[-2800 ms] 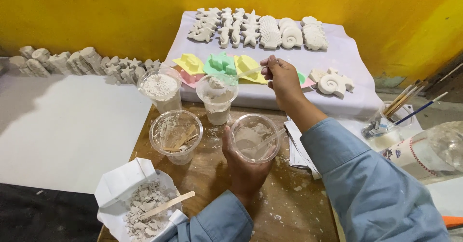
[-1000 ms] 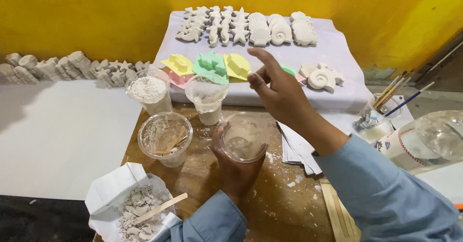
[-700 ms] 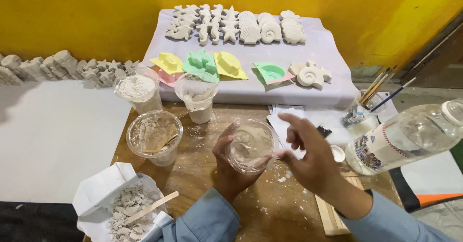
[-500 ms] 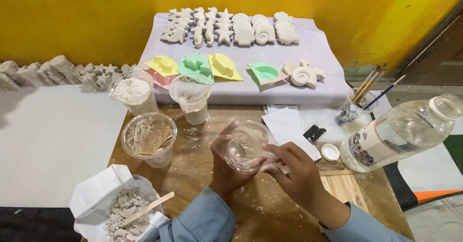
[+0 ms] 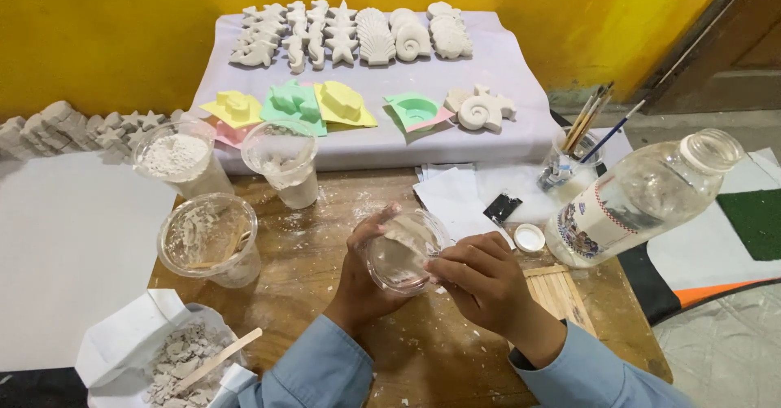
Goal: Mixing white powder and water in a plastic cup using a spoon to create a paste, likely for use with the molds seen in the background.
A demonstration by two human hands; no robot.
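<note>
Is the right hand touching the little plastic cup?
Touching. The head view shows the right hand with its fingers pressed on the rim of the clear plastic cup, which the left hand cradles.

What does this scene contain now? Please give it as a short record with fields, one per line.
left hand: left hand grips the clear plastic cup from its left side
right hand: right hand touches the same cup's right side
cup contents: a little grey-white residue
nearby cups: three plastic cups to the left, one holding white powder
bottle: large clear bottle, open, its white cap lying beside it
brushes: paint brushes standing in a small jar
cloth: white plaster figures and coloured moulds
</note>
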